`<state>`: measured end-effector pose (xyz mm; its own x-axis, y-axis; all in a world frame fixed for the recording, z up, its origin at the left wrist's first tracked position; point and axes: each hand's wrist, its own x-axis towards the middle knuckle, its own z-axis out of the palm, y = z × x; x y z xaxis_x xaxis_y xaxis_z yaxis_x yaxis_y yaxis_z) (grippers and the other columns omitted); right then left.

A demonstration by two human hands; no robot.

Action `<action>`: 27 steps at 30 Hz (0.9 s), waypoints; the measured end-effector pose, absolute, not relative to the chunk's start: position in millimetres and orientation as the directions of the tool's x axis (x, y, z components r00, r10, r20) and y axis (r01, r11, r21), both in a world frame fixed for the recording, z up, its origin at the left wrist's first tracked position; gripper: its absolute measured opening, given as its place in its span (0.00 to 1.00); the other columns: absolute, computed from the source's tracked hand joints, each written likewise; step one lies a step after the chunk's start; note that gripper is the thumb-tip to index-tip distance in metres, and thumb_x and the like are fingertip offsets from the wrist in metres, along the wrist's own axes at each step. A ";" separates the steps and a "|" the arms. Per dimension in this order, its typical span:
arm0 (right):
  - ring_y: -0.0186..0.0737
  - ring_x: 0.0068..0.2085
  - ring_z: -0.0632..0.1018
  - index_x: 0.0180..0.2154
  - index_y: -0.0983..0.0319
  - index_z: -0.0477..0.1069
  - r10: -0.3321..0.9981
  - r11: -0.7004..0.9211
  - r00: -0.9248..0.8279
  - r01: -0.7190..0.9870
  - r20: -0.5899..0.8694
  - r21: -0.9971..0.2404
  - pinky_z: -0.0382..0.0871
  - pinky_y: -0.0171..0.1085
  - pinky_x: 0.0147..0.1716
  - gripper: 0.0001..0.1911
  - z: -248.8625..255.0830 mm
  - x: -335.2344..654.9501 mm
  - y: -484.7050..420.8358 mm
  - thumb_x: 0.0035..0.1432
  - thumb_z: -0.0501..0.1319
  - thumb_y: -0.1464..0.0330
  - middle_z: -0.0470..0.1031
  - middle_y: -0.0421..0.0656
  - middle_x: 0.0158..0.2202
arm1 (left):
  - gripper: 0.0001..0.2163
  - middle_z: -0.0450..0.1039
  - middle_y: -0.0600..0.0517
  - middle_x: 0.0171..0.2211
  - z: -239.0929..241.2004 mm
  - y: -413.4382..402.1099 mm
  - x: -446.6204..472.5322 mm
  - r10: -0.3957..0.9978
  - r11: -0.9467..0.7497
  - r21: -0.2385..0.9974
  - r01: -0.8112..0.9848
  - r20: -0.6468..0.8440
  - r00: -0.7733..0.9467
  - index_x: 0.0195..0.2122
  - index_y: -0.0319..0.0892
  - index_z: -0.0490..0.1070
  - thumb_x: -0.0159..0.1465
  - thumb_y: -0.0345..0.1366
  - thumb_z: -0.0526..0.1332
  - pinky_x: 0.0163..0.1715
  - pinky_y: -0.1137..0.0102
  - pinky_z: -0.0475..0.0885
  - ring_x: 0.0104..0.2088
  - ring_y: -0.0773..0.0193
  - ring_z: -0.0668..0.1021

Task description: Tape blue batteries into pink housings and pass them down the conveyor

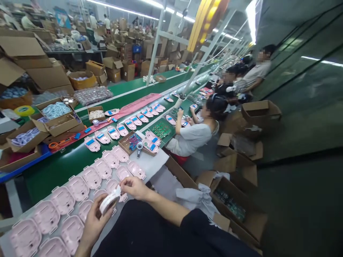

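Note:
My left hand (pixel 94 221) is closed round a white roll of tape (pixel 109 201), held just above the near edge of the bench. My right hand (pixel 134 187) pinches at the roll's upper end, fingers pressed together on the tape. Below and around both hands lie several pink plastic shells (pixel 77 187), set in rows on a white sheet (pixel 154 160). My dark-clothed lap fills the bottom of the view.
A green conveyor belt (pixel 61 166) runs away to the upper right, carrying more pink shells with blue parts (pixel 114 132). A small cardboard tray (pixel 131 142) stands beyond the shells. Seated workers (pixel 193 137) line the belt. Open cartons (pixel 233 203) stand on the floor at right.

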<state>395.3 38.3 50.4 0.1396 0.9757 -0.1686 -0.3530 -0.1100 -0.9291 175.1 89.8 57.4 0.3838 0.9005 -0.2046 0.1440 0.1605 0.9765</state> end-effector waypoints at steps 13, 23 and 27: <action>0.33 0.29 0.78 0.32 0.64 0.72 0.798 -0.443 0.150 -0.509 -0.583 -0.738 0.66 0.30 0.25 0.25 -33.4 395.1 9.5 0.51 0.72 0.49 0.80 0.45 0.35 | 0.19 0.72 0.53 0.26 73.4 128.1 204.8 0.938 0.276 0.870 -0.409 -0.151 0.312 0.28 0.41 0.73 0.45 0.42 0.81 0.40 0.67 0.76 0.32 0.65 0.76; 0.33 0.23 0.69 0.27 0.61 0.74 0.891 -0.239 -0.412 -0.065 -0.191 -0.969 0.63 0.33 0.25 0.27 25.4 454.2 115.6 0.67 0.59 0.47 0.69 0.37 0.20 | 0.20 0.72 0.54 0.28 59.3 155.7 255.4 0.938 0.346 0.847 -0.403 -0.304 0.167 0.29 0.43 0.73 0.47 0.46 0.80 0.42 0.68 0.75 0.33 0.65 0.76; 0.36 0.23 0.72 0.25 0.58 0.76 0.856 -0.073 -0.509 0.049 -0.088 -0.996 0.65 0.35 0.26 0.24 -10.7 458.4 103.0 0.67 0.62 0.51 0.72 0.37 0.20 | 0.19 0.73 0.55 0.27 40.9 174.0 273.7 0.909 0.395 0.814 -0.426 -0.414 0.053 0.29 0.43 0.75 0.45 0.45 0.81 0.39 0.71 0.75 0.32 0.67 0.77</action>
<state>458.4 103.0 -10.7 -0.5089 0.8563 -0.0878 0.0486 -0.0732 -0.9961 273.7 174.0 40.9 0.0533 0.9089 -0.4136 -0.4258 0.3953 0.8139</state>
